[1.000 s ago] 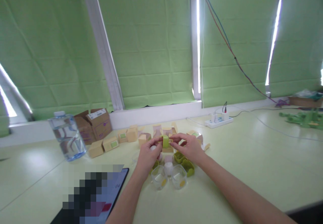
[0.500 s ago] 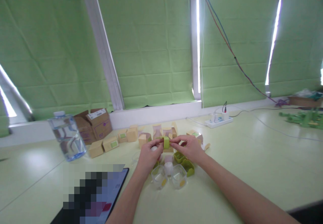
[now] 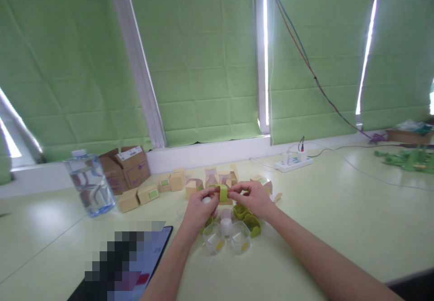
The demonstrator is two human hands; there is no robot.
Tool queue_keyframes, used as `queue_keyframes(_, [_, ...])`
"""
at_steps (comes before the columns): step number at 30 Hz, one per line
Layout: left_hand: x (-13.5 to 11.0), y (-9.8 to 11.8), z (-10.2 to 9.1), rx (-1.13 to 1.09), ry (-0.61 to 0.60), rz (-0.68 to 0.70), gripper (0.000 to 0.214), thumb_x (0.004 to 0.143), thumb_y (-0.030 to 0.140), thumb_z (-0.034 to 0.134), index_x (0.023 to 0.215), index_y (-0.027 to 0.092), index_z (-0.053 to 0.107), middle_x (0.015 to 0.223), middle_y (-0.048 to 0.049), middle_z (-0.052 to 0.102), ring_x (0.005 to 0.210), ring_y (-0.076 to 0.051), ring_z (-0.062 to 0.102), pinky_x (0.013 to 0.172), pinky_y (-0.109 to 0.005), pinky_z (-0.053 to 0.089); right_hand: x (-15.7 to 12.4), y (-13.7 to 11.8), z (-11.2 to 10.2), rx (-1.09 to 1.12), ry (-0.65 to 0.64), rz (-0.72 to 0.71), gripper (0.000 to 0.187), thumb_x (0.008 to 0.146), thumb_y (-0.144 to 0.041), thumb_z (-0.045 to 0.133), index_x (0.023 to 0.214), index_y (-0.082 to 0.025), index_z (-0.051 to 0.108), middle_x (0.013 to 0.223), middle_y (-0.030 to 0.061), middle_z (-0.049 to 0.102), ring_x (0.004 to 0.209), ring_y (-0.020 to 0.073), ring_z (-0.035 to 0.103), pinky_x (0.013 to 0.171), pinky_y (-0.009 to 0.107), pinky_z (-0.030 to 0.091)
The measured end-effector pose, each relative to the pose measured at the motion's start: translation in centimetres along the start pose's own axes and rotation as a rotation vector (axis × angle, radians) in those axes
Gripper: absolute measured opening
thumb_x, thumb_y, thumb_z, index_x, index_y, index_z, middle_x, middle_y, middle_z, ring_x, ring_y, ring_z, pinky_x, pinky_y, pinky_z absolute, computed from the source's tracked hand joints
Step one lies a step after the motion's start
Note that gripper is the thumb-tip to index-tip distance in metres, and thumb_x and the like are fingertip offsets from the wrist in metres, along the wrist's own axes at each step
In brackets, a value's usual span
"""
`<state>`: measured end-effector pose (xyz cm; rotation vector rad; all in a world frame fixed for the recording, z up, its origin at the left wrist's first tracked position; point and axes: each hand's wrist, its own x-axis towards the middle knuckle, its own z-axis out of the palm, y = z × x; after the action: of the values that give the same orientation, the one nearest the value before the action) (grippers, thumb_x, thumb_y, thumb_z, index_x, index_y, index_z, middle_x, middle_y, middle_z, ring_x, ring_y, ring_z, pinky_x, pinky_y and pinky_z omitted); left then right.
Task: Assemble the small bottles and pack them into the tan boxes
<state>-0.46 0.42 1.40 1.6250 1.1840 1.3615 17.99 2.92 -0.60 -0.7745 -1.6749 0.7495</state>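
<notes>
Between the fingertips of both hands is a small rounded lime-green piece (image 3: pixel 223 193), held just above the table. My left hand (image 3: pixel 201 206) pinches its left side, and a white round thing (image 3: pixel 206 199) shows by those fingers. From the right, my right hand (image 3: pixel 252 196) grips the same piece with thumb and fingers. Below the hands stand two clear plastic cups (image 3: pixel 240 237) with yellow marks. A small white piece (image 3: pixel 226 225) sits between and behind them. Olive-green moulded parts (image 3: pixel 251 225) lie under my right wrist; another is partly covered by my left hand.
Several small tan boxes (image 3: pixel 148 193) stand behind the hands, some opened. At the left are a large water bottle (image 3: pixel 91 183) and a brown carton (image 3: pixel 130 167). A tablet-like device (image 3: pixel 158 251) lies front left. A power strip (image 3: pixel 293 163) and green parts (image 3: pixel 412 160) are at the right.
</notes>
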Motion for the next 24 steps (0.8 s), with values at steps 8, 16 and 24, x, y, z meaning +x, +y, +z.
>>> queue_keyframes(8, [-0.1, 0.1, 0.3, 0.071, 0.002, 0.04, 0.041, 0.07, 0.042, 0.07, 0.094, 0.008, 0.072, 0.058, 0.0035, 0.054, 0.044, -0.007, 0.044, 0.045, -0.02, 0.036, 0.3, 1.3, 0.0, 0.001, -0.005, 0.034, 0.027, 0.077, -0.04, 0.07, 0.086, -0.015, 0.076, 0.076, 0.0049, 0.074, 0.059, 0.0152, 0.065, 0.056, 0.027, 0.056])
queue_keyframes(16, [0.1, 0.2, 0.4, 0.098, 0.061, 0.092, 0.036, 0.071, 0.041, 0.068, 0.089, 0.011, 0.073, 0.059, 0.0026, 0.058, 0.044, -0.008, 0.046, 0.043, -0.02, 0.037, 0.3, 0.4, 0.1, 0.062, -0.041, 0.025, 0.034, 0.08, -0.045, 0.066, 0.096, -0.016, 0.073, 0.083, 0.005, 0.073, 0.065, 0.0153, 0.065, 0.056, 0.026, 0.056])
queue_keyframes(24, [0.0, 0.5, 0.4, 0.084, 0.084, 0.091, 0.035, 0.071, 0.042, 0.069, 0.089, 0.012, 0.074, 0.057, 0.0032, 0.058, 0.043, -0.008, 0.046, 0.044, -0.019, 0.036, 0.2, -0.3, -0.3, -0.168, -0.066, -0.095, 0.026, 0.09, -0.037, 0.055, 0.08, -0.017, 0.069, 0.074, 0.0022, 0.071, 0.065, 0.0143, 0.063, 0.062, 0.024, 0.05])
